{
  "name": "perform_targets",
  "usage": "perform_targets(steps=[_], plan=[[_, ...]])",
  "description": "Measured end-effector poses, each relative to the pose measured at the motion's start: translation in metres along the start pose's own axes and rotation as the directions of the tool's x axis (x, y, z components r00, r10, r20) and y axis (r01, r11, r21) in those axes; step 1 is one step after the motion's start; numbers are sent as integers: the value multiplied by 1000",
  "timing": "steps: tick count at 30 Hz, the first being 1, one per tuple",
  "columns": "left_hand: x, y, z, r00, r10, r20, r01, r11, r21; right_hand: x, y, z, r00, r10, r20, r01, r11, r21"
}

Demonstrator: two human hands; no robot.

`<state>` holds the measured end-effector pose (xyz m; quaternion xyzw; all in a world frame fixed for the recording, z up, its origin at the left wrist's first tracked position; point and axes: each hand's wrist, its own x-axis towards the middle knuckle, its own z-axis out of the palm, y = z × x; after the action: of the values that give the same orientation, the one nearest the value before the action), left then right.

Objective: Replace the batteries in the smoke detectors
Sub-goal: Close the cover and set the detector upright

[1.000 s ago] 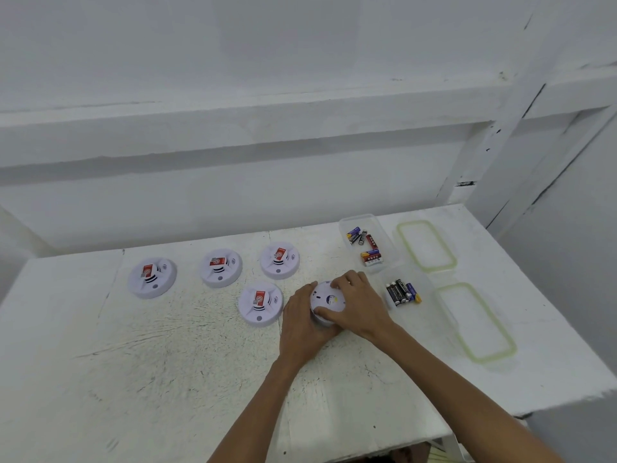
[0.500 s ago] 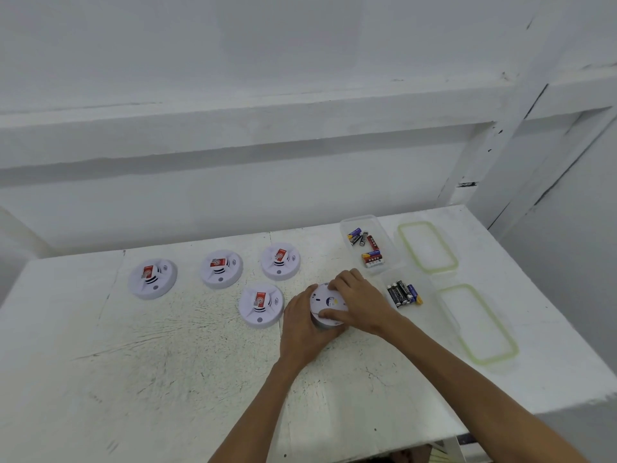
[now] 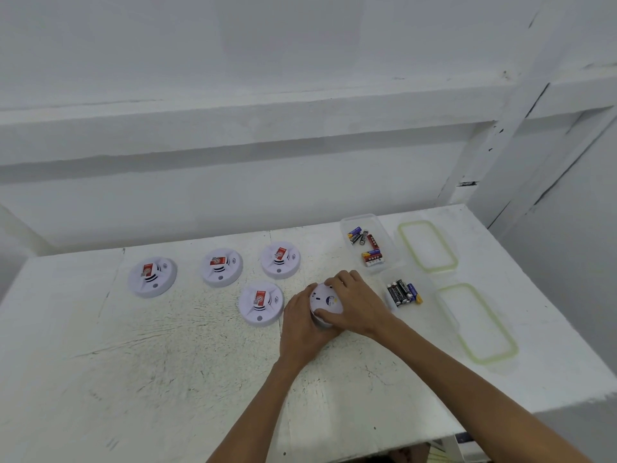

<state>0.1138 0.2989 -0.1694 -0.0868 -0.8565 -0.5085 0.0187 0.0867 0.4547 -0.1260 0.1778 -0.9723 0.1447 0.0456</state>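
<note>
A white round smoke detector (image 3: 323,299) lies on the white table (image 3: 167,362), back side up with a small round label showing. My left hand (image 3: 302,324) grips its left and near rim. My right hand (image 3: 355,304) curls over its top and right side, thumb on the near edge. Several other white detectors with red stickers sit face up to the left, the closest detector (image 3: 261,304) beside my left hand. Dark batteries (image 3: 402,292) lie in a clear tub just right of my right hand.
A second clear tub (image 3: 384,242) with mixed batteries (image 3: 365,245) stands behind. Two green-rimmed lids, the far lid (image 3: 427,246) and the near lid (image 3: 477,322), lie at the right. The other detectors (image 3: 152,277), (image 3: 221,267), (image 3: 280,261) form a row at the back left.
My right hand has turned slightly on the detector, fingers shifting toward its far rim. The left hand keeps its grip in the same place.
</note>
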Motion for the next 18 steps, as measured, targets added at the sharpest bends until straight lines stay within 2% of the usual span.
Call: perform_targets(steps=[4, 13, 18], plan=[[0, 0, 0, 1000, -2, -1, 2, 1000, 7, 0, 2, 3, 1000, -5, -18, 5, 1000, -6], [1, -6, 2, 997, -52, 50, 50, 998, 31, 7, 7, -10, 988, -100, 114, 108, 992, -67], [1, -7, 3, 996, -76, 46, 74, 996, 58, 4, 3, -2, 988, -155, -23, 150, 978, -143]])
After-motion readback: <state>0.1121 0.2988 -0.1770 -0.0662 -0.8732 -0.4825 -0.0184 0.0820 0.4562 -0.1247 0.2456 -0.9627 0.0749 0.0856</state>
